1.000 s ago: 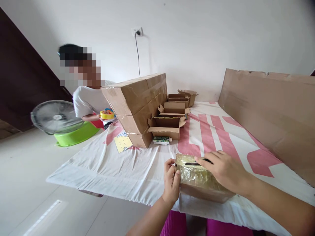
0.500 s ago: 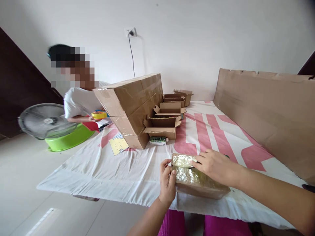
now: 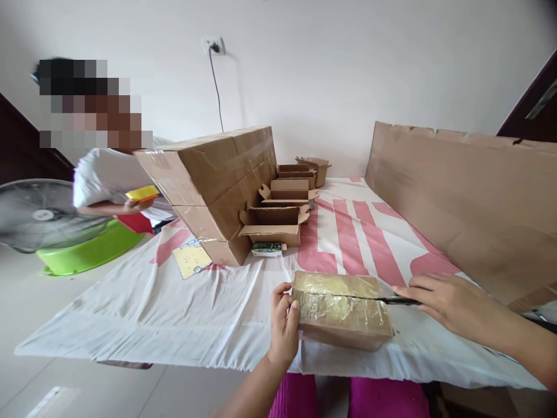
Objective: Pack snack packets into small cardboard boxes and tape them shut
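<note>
A taped cardboard box (image 3: pixel 343 337) lies near the front edge of the cloth-covered table. Shiny clear tape covers its top, and a dark slit runs lengthwise along the middle. My left hand (image 3: pixel 285 322) grips the box's left end, with the thumb on the near corner and the fingers curled at the far side. Off the right end, my right hand (image 3: pixel 452 302) is closed around a thin dark blade-like tool (image 3: pixel 402 301). The tool's tip meets the right end of the slit; my fingers hide its handle.
Stacked closed cartons (image 3: pixel 226 174) stand left of centre. Several open boxes (image 3: pixel 276 223) line their right side, with a small green-and-white box (image 3: pixel 267 249) in front. A large cardboard panel (image 3: pixel 461 203) borders the right. Beyond the table's left side sits a person (image 3: pixel 104 180) holding a yellow object, near a fan (image 3: pixel 43 215).
My right hand has moved right, from over the box top to beyond its right end, exposing the lengthwise slit and the dark tool. My left hand stays on the box. The view has shifted.
</note>
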Demonstrator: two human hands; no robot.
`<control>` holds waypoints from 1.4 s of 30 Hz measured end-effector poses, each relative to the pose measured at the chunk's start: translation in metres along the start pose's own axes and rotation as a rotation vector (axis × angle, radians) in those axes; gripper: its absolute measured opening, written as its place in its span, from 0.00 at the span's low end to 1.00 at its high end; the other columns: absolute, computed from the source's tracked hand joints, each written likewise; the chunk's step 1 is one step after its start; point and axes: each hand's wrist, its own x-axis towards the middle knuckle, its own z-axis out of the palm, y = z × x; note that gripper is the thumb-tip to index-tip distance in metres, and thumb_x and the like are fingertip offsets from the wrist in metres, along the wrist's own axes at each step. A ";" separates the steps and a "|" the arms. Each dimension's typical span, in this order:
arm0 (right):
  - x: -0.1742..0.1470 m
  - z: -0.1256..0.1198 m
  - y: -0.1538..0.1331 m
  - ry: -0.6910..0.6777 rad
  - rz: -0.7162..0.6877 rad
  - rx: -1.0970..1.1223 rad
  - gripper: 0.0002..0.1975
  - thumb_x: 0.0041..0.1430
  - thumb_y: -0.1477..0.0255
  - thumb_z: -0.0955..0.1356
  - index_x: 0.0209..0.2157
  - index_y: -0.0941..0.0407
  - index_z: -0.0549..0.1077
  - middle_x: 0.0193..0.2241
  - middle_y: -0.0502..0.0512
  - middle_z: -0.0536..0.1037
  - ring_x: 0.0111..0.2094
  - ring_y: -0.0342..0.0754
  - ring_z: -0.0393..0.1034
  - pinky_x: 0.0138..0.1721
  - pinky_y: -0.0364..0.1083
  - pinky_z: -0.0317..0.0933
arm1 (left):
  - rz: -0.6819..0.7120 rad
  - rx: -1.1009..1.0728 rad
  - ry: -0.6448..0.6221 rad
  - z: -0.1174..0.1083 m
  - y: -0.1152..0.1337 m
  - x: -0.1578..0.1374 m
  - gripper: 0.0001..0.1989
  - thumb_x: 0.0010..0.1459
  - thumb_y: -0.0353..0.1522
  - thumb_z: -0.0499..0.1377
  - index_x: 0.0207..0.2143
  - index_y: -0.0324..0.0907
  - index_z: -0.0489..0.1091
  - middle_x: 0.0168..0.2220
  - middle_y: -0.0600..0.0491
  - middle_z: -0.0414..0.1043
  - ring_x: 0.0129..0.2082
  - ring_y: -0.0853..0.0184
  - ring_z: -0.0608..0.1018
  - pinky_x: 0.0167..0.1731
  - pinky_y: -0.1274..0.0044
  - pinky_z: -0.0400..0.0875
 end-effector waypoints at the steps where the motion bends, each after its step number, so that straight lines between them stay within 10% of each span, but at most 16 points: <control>1: -0.007 0.006 0.005 -0.025 0.087 0.086 0.20 0.62 0.75 0.63 0.54 0.45 0.71 0.41 0.54 0.78 0.39 0.50 0.75 0.38 0.48 0.68 | 0.002 -0.010 0.012 0.000 0.000 -0.001 0.15 0.66 0.39 0.50 0.29 0.42 0.67 0.47 0.49 0.62 0.49 0.62 0.68 0.49 0.71 0.62; 9: -0.041 0.109 0.024 0.057 0.676 0.631 0.27 0.56 0.54 0.64 0.53 0.54 0.70 0.51 0.60 0.77 0.51 0.59 0.72 0.51 0.54 0.66 | -0.019 -0.146 -0.004 -0.006 0.006 -0.009 0.13 0.65 0.39 0.52 0.36 0.44 0.73 0.47 0.49 0.63 0.52 0.62 0.67 0.52 0.72 0.62; 19: -0.053 0.164 0.007 -0.211 0.605 0.424 0.24 0.56 0.65 0.61 0.53 0.56 0.70 0.47 0.62 0.76 0.48 0.58 0.72 0.49 0.53 0.64 | -0.127 -0.149 -0.100 -0.014 0.019 -0.001 0.15 0.62 0.43 0.54 0.34 0.42 0.71 0.50 0.46 0.65 0.54 0.57 0.68 0.53 0.68 0.61; 31: -0.043 0.157 0.010 -0.081 0.465 0.319 0.18 0.57 0.63 0.64 0.46 0.54 0.76 0.43 0.61 0.77 0.45 0.57 0.72 0.48 0.55 0.65 | -0.090 0.017 -0.137 -0.008 0.023 0.015 0.18 0.57 0.35 0.55 0.15 0.42 0.60 0.49 0.45 0.72 0.54 0.55 0.67 0.52 0.63 0.62; 38: 0.016 0.078 -0.011 0.567 0.303 0.213 0.12 0.63 0.64 0.64 0.44 0.53 0.74 0.40 0.58 0.75 0.43 0.53 0.71 0.46 0.53 0.67 | -0.150 0.043 -0.016 -0.003 0.026 0.017 0.09 0.46 0.26 0.56 0.32 0.44 0.64 0.41 0.49 0.72 0.46 0.60 0.74 0.48 0.67 0.66; 42: 0.064 0.035 -0.056 0.540 0.112 0.355 0.10 0.63 0.69 0.64 0.46 0.52 0.72 0.42 0.57 0.75 0.44 0.52 0.71 0.46 0.52 0.68 | -0.154 0.012 -0.029 -0.001 0.029 0.021 0.19 0.46 0.25 0.56 0.43 0.43 0.63 0.40 0.51 0.72 0.44 0.61 0.76 0.45 0.69 0.67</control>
